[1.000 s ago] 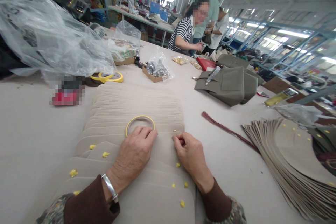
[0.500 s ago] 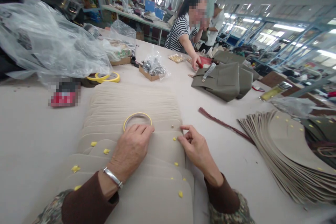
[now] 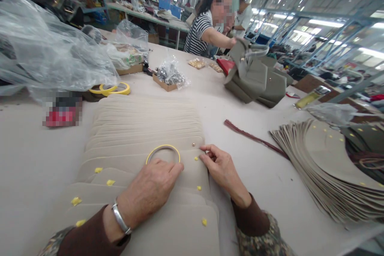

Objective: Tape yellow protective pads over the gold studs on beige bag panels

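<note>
Before me lies a row of overlapping beige panels (image 3: 144, 124), fanned from near to far. Small yellow tape pieces (image 3: 110, 183) dot their left and right edges. My left hand (image 3: 153, 188) is closed round the near side of a yellow tape roll (image 3: 163, 148), held above the panels. At the panels' right edge, my right hand (image 3: 220, 168) has its thumb and index finger close together beside a yellow tape piece (image 3: 196, 158). Whether anything is pinched there is too small to tell. A small metal stud (image 3: 193, 144) shows on the panel just beyond.
A fanned stack of beige panels (image 3: 324, 168) lies at right, near a dark red strip (image 3: 255, 138). Further off are olive bags (image 3: 255, 80), handled by a co-worker (image 3: 207, 28), and a small box of metal parts (image 3: 166, 82). More tape rolls (image 3: 120, 89) and plastic bags (image 3: 54, 44) are at left.
My left hand has moved slightly right and nearer with the tape roll. My right hand stays at the panel edge, fingers a little closer together. The co-worker has lifted part of an olive bag.
</note>
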A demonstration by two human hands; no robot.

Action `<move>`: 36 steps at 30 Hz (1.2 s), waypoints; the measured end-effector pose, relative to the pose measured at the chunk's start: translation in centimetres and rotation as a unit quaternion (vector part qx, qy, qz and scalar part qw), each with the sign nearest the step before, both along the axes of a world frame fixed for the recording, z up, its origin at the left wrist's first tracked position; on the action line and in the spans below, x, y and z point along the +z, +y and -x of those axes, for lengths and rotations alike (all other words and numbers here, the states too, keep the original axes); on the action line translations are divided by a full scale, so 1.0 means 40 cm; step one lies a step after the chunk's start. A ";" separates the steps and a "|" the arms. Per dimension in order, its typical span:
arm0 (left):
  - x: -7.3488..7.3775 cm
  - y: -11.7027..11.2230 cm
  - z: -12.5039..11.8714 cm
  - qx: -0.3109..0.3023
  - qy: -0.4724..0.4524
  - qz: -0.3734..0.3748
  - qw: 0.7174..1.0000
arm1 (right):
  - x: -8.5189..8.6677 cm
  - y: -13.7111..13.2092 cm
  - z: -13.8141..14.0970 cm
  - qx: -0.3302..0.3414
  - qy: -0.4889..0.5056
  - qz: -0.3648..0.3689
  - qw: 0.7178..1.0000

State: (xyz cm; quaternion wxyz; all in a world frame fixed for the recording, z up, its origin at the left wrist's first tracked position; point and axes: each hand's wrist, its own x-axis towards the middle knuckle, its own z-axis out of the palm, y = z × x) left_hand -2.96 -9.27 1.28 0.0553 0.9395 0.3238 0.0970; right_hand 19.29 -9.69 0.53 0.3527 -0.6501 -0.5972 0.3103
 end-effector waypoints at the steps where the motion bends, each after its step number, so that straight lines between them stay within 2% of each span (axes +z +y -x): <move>1: -0.001 0.002 0.005 -0.001 -0.020 0.008 1.000 | 0.004 -0.002 -0.001 -0.001 0.007 0.002 1.000; 5: 0.007 0.006 0.020 0.002 -0.131 0.015 0.991 | 0.032 -0.024 -0.012 0.014 0.034 0.021 0.999; 8: 0.010 0.007 0.026 0.000 -0.165 0.018 0.986 | 0.048 -0.053 -0.021 0.025 0.052 0.047 0.997; 11: 0.001 0.008 0.029 -0.007 -0.149 0.019 0.989 | 0.041 -0.076 -0.026 0.037 0.057 0.067 0.995; 15: -0.013 0.012 0.031 0.001 -0.140 0.004 0.990 | 0.015 -0.093 -0.032 0.036 -0.008 0.079 0.996; 18: -0.010 0.011 0.032 0.017 -0.120 0.013 0.992 | 0.007 -0.098 -0.038 0.044 -0.033 0.078 0.995; 27: 0.016 -0.019 0.010 -0.026 -0.008 0.072 0.997 | 0.016 -0.104 -0.033 0.055 -0.016 0.081 0.995; 30: 0.020 -0.018 0.009 -0.028 0.011 0.082 0.996 | 0.029 -0.115 -0.028 0.080 -0.026 0.099 0.992; 33: 0.019 -0.013 0.016 -0.031 -0.046 0.059 0.997 | 0.042 -0.128 -0.025 0.135 -0.075 0.124 0.980; 36: 0.021 -0.012 0.021 -0.036 -0.134 0.041 0.990 | 0.051 -0.131 -0.018 0.123 -0.096 0.073 0.985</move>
